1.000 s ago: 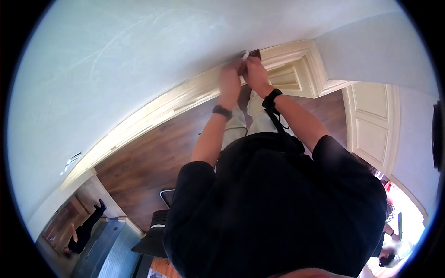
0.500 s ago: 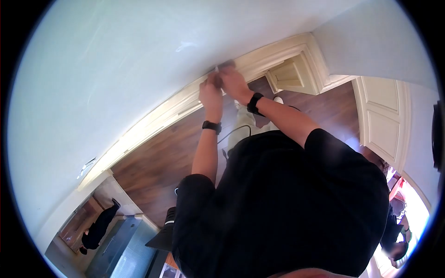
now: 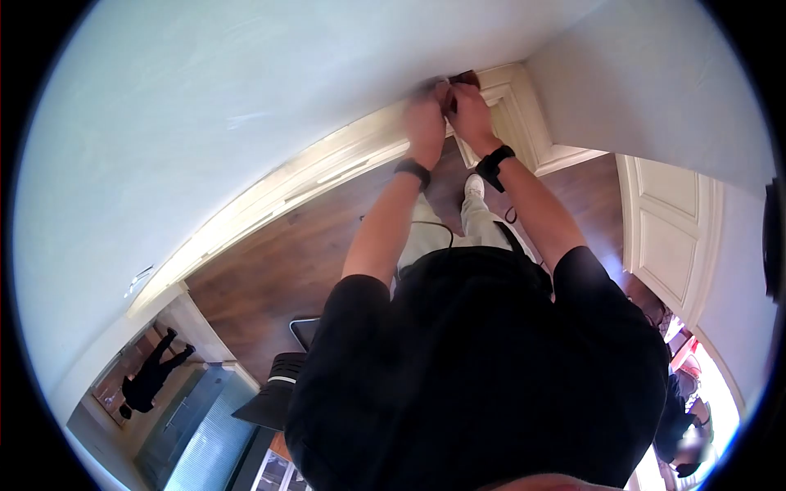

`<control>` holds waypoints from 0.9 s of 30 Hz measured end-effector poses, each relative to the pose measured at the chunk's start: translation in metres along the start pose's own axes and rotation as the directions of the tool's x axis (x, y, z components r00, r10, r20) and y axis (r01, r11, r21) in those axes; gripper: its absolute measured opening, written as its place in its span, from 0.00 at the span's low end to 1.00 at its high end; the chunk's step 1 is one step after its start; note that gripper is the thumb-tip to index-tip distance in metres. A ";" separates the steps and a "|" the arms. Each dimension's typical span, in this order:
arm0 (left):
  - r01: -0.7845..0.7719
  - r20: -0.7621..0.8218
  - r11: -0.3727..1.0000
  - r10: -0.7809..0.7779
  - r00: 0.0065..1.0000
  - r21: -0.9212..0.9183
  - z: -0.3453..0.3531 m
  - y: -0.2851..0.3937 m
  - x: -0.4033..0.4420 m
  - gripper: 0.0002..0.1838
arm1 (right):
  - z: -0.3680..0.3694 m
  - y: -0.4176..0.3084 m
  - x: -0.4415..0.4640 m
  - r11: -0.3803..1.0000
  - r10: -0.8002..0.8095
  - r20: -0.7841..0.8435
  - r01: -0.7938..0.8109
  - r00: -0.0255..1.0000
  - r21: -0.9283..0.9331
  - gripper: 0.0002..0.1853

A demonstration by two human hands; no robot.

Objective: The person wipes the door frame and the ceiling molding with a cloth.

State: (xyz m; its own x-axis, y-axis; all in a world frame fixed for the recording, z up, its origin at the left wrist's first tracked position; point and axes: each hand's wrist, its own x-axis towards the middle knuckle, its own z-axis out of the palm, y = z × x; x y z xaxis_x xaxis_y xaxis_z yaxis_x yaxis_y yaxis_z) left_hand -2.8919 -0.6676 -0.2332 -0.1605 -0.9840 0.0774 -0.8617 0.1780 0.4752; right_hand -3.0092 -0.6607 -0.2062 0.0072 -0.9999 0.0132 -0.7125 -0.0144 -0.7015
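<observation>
Both my hands are raised together at the top edge of a cream moulding [image 3: 360, 141] that runs along the pale wall. My right hand [image 3: 473, 116] is closed around a dark reddish-brown piece [image 3: 467, 78], flat against the wall side; its exact kind does not show. Close beside it, nearly touching, my left hand [image 3: 425, 127] is blurred, its fingers drawn in; what they hold is hidden. A small whitish bit shows between the hands. Black bands are on both wrists.
Below the moulding lies a brown wood floor [image 3: 270, 245]. Cream panelled doors [image 3: 667, 221] stand at the right. A black ribbed object [image 3: 282, 380] is near my left side. One person in dark clothes [image 3: 149, 378] appears at lower left, another person [image 3: 684, 425] at lower right.
Both hands have moved right along the moulding, toward the wall corner, with the dark piece. The view has shifted, and a white shoe and my light trousers show more.
</observation>
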 end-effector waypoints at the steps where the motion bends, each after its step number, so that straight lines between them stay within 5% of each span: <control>1: -0.036 -0.005 0.999 0.036 0.999 -0.011 0.011 0.006 0.006 0.16 | -0.002 0.014 0.000 1.000 -0.014 -0.063 0.012 0.998 -0.028 0.14; 5: -0.095 -0.080 0.987 0.085 0.993 -0.128 0.048 0.044 0.027 0.08 | -0.018 0.069 0.005 0.992 -0.029 -0.223 -0.001 0.974 -0.129 0.13; 8: -0.249 -0.167 0.968 0.252 0.953 0.041 0.088 0.061 0.045 0.09 | -0.034 0.100 0.007 0.992 0.002 -0.276 -0.038 0.961 -0.124 0.13; 14: -0.226 -0.112 0.971 0.217 0.970 -0.078 0.089 0.083 0.052 0.09 | -0.052 0.118 0.004 0.998 0.021 -0.225 -0.035 0.974 -0.055 0.07; 20: -0.233 -0.030 0.953 0.232 0.972 -0.194 0.061 0.110 0.015 0.10 | -0.065 0.117 -0.032 0.989 0.072 -0.165 -0.091 0.984 -0.112 0.13; 23: -0.140 0.091 0.960 0.166 0.982 -0.244 0.051 0.125 -0.014 0.10 | -0.060 0.126 -0.066 0.976 -0.070 -0.264 0.011 0.962 -0.218 0.17; 27: -0.055 0.152 0.972 0.092 0.984 -0.230 0.061 0.138 -0.059 0.10 | -0.082 0.122 -0.112 0.980 0.036 -0.095 -0.054 0.995 -0.194 0.19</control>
State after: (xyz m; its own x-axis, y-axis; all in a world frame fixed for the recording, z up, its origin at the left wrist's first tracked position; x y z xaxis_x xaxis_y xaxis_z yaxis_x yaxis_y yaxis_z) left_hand -3.0307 -0.5840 -0.2257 -0.3103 -0.9506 -0.0133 -0.7174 0.2250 0.6593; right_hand -3.1539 -0.5498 -0.2349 -0.0854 -0.9948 0.0554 -0.8344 0.0410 -0.5497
